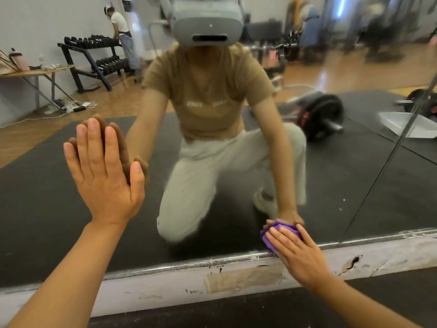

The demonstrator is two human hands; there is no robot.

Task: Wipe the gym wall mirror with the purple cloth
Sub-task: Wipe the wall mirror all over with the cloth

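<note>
The right hand presses a crumpled purple cloth flat-fingered against the large glass wall mirror, near its bottom edge. The left hand rests open-palmed on the glass, fingers straight and together.

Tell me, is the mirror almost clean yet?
Hard to say what is already clean: the mirror shows no wiped patch, only small white specks. In hand: the right hand presses the purple cloth on the glass by the bottom edge, while the left hand lies flat on it. The glass above may be left.

Gym, dumbbell rack, barbell, mirror
</note>
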